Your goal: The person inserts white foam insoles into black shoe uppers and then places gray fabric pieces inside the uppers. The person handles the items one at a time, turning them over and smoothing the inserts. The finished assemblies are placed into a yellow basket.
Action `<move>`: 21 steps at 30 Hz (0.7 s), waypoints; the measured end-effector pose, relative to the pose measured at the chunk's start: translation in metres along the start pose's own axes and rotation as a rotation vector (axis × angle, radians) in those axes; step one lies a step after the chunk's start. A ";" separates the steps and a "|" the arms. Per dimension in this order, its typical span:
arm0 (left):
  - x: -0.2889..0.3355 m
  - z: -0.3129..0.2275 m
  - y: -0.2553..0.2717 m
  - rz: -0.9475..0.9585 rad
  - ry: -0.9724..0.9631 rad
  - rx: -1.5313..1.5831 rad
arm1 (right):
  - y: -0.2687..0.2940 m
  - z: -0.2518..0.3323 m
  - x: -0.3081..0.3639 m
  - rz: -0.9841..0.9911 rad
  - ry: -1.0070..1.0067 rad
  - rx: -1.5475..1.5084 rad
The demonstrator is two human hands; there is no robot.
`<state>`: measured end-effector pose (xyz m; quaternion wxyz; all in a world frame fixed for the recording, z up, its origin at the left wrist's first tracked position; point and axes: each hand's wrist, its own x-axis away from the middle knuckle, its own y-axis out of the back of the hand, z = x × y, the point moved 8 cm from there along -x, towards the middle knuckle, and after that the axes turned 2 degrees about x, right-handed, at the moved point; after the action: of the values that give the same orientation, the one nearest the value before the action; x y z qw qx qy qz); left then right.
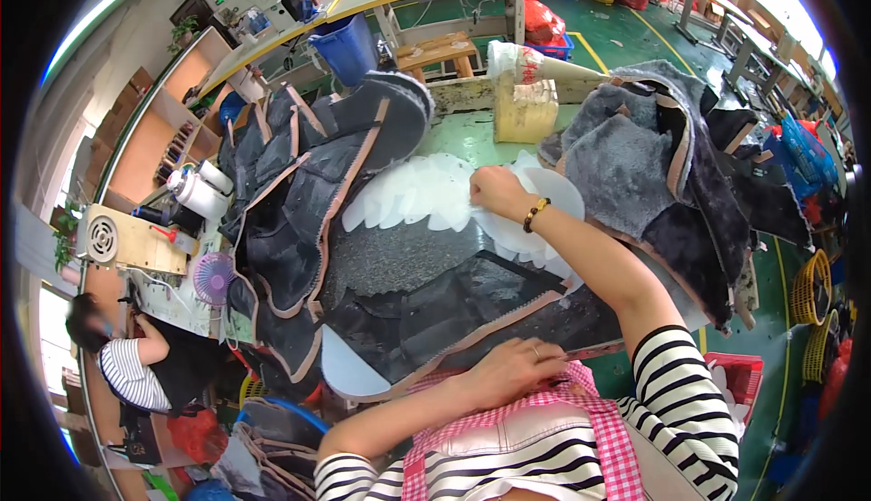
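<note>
Here, mid-table, we note a spread of thin white pieces (413, 193), overlapping like scales, between a dark bundle (290, 211) toward the left end and a grey plush heap (626, 156) toward the right end. They lie nearer the far edge of the table (458, 129) than the near one, just short of a yellowish block (526, 118).

Handling, as we judge it: very light, bendy but springy, probably slick, apt to slide over one another or crease if pinched hard. We would take one by its free scalloped rim, fingertips only. The dark panel (435, 311) along the near edge looks soft, limp and heavier; its tan-trimmed border seems the surest grip. A pale half-round piece (354, 365) at the near edge, left of middle, looks flatter and stiffer.

Hands: our right hand (504, 191) reaches over the white pieces, fingers curled in and tips down at their upper surface. We cannot tell whether a piece is pinched, the tips being hidden. Our left hand (519, 374) rests back upward at the near edge against the checked apron (612, 410), fingers loosely bent; its palm is hidden, so we cannot say if it holds anything.
</note>
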<state>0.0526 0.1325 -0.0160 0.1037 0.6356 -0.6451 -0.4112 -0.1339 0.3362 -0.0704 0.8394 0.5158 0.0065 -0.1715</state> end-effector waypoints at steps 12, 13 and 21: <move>0.037 0.092 0.068 -0.568 0.702 0.766 | 0.050 0.114 0.175 0.634 0.036 -0.665; 0.035 0.094 0.064 -0.552 0.703 0.736 | 0.059 0.111 0.170 0.427 -0.043 -0.749; 0.039 0.069 0.072 -0.384 0.730 0.385 | 0.039 0.099 0.161 0.295 -0.216 -0.981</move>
<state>-0.0526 0.1141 -0.0280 0.1261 0.8549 -0.5013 -0.0445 0.0128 0.2210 -0.0211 0.9934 0.0365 -0.0734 -0.0807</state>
